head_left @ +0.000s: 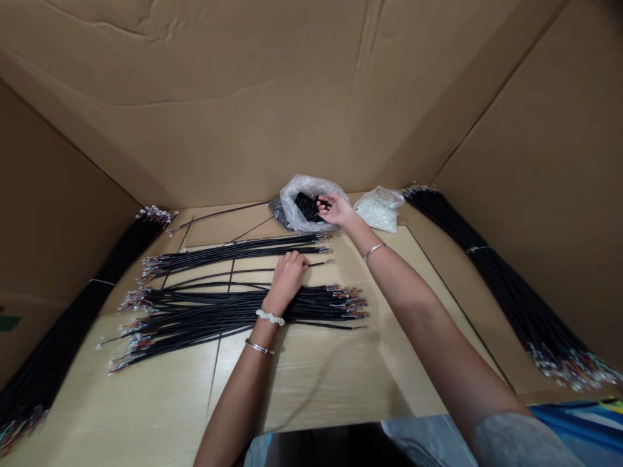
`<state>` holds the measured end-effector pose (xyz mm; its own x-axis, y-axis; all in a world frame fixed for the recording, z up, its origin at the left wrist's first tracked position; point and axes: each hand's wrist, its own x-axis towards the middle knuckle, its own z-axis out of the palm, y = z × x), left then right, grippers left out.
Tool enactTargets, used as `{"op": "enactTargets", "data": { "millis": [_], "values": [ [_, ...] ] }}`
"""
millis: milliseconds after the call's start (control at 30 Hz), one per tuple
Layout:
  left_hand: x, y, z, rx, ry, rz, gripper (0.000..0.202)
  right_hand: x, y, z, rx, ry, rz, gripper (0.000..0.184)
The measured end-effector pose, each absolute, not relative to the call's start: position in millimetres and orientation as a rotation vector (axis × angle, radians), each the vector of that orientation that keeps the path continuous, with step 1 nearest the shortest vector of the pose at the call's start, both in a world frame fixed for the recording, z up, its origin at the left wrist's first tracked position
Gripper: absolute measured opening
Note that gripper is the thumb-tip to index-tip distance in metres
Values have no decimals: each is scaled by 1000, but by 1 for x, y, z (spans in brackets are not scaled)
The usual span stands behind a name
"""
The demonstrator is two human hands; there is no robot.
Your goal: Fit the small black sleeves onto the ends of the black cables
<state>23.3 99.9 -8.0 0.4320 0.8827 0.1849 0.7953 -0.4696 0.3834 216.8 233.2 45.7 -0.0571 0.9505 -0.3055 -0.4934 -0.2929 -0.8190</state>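
My left hand [288,277] rests on the table with its fingers curled round a single black cable [318,264] that lies between two spread groups of black cables [204,311]. My right hand [335,209] reaches far forward into a clear plastic bag of small black parts [304,206]. Its fingers are bent at the bag's mouth, and what they hold, if anything, is hidden. The cables have coloured wire ends on both sides.
A second clear bag with white parts [377,209] lies right of the first. Tied bundles of black cables lie along the left wall [73,318] and the right wall [491,279]. Cardboard walls [292,97] enclose the table [341,376] on three sides.
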Motion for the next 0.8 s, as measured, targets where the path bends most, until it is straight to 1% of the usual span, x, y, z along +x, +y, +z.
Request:
{"op": "enactTargets", "data": {
  "millis": [167, 300, 433, 600, 733, 800],
  "values": [
    [22, 92, 1, 2420, 1395, 519, 25, 217, 220, 54, -920, -543, 1720, 12],
    [30, 79, 16, 2462, 1305, 563, 32, 223, 179, 59, -820, -522, 1805, 13],
    [43, 63, 24, 2535, 1247, 534, 35, 233, 122, 45, -778, -443, 1819, 13],
    [56, 47, 22, 2659, 1111, 543, 38, 238, 73, 19, -811, -314, 1887, 15],
    [60, 43, 20, 2691, 1089, 616, 38, 238, 59, 11, -862, -415, 1800, 17],
    [59, 43, 21, 2673, 1095, 695, 37, 238, 56, 9, -848, -498, 1780, 12]
  ]
}}
